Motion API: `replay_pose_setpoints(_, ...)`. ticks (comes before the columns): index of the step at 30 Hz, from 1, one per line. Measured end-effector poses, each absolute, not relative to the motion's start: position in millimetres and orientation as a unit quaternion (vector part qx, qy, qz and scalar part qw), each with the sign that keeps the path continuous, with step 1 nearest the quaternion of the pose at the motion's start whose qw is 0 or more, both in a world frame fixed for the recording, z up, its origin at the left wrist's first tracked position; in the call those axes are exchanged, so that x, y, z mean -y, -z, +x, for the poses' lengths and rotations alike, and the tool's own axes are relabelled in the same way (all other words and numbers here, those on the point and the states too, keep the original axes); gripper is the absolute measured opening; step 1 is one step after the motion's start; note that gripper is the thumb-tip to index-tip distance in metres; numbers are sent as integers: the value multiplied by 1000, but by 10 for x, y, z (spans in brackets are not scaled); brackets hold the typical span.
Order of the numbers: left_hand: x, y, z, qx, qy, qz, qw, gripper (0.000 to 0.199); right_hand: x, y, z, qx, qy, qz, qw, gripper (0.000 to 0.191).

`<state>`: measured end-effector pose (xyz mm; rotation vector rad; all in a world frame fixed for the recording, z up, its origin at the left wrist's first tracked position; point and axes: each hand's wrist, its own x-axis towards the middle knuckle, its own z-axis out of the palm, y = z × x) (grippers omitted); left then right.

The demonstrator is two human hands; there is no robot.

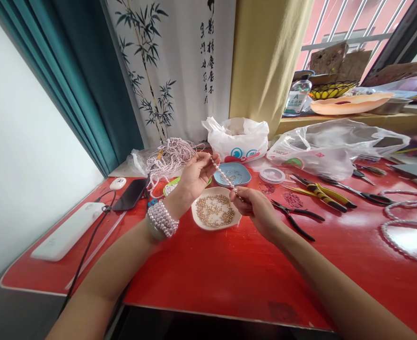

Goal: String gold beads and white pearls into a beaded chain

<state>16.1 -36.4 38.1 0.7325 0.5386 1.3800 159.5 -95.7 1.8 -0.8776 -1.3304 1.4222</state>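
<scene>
– Red tabletop [180,278], glossy, set before a bamboo-print curtain [190,56]. Containers?

– Item one: white dish [208,227], gold-coloured beads [208,212] scattered across its floor. Item two: blue dish [247,176], just behind it, with small pieces too fine to identify. Item three: green dish [208,182], partly covered by the left forearm, pale beads at its near side. Item four: round clear container [272,175], right of the blue dish; contents cannot be told. Item five: white plastic bag [237,141], upright, at the back.

– And the piece in hand?

– One bead strand [223,175], pale, held above the dishes and crossing in front of the blue one. Long axis slanted: upper end far and left, lower end near and right.

– Hands?

– Left hand [197,174]: thumb and fingers pinching the upper end. Right hand [253,205]: thumb and forefinger pinching the lower end, beside the white dish's right rim.

– Edges and room?

– Red surface runs from the white dish to the front edge [194,311], between the forearms. Right side bounded by black-handled pliers [295,215], yellow-and-black pliers [322,192] and looped bead strings [407,208]; left side by a black phone [130,194] and heaped pink bead strands [173,156].
</scene>
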Motion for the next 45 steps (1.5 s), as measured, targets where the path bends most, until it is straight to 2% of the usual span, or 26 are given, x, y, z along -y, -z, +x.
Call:
replay_pose_setpoints(8,358,-306,196,-239,-606,327,684,18,966,-3,1572,566,-574,-352,476,14)
replay_pose_setpoints(14,349,-285,205,-242,-601,315,694,19,973,25,1575,554,-564,-370,487,20)
replay_pose_setpoints(21,399,-293,251,-256,-579,307,711,18,945,106,1552,552,-571,-357,491,14)
replay_pose_setpoints(27,375,-273,244,-263,-576,316,707,19,944,93,1577,537,-563,-372,507,19)
replay_pose_setpoints(45,419,-265,202,-305,-501,369,721,14,910,119,1580,515,-570,-377,517,18)
